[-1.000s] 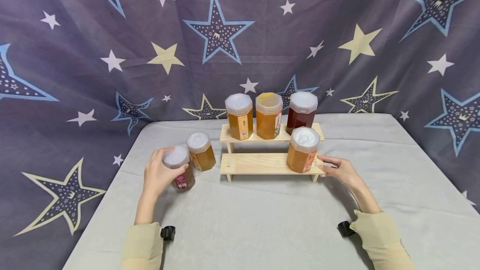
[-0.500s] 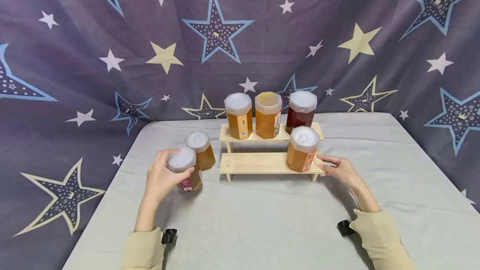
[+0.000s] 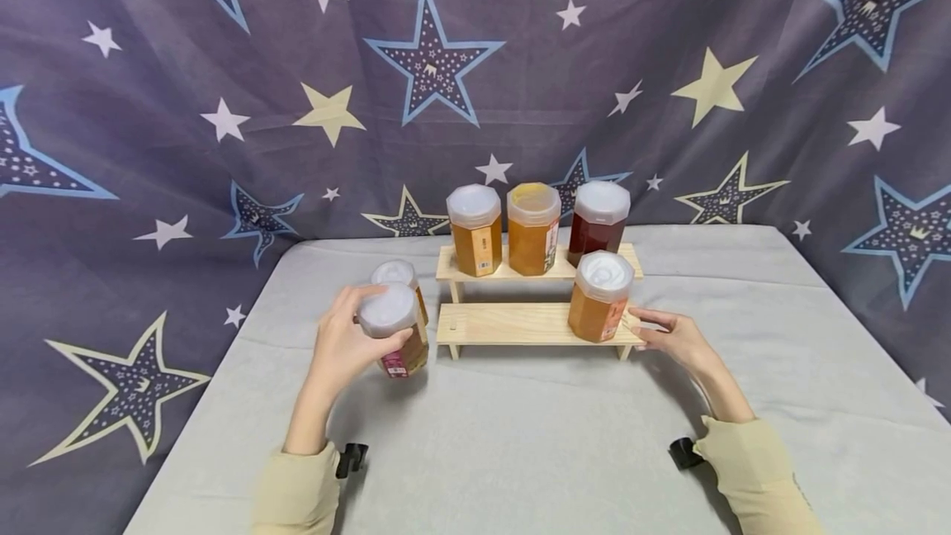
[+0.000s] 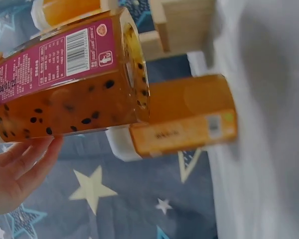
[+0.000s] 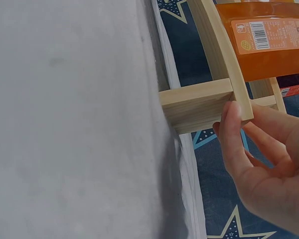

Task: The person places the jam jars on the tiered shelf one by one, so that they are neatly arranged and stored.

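Observation:
My left hand [image 3: 349, 343] grips a white-lidded jar [image 4: 65, 79] of amber jam with dark seeds and a magenta label. In the left wrist view its base is off the cloth. Behind it stands a second jar, golden with an orange label [image 4: 184, 122], partly hidden by the held one in the head view. My right hand [image 3: 674, 341] pinches the right end of the lower board of a two-step wooden rack [image 3: 505, 324], thumb and fingers on its edge. Near those fingers, an orange jar [image 3: 597, 304] sits on that board.
Along the upper board stand two amber jars, a left one [image 3: 475, 238] and a middle one [image 3: 532, 234], and a dark red jar [image 3: 598, 225]. A pale grey cloth [image 3: 520, 444] covers the table. A star-patterned curtain [image 3: 520, 106] hangs behind.
My left hand has lifted the seeded jar and carried it rightward, in front of the golden jar and nearer the rack. My right hand stays on the board's end.

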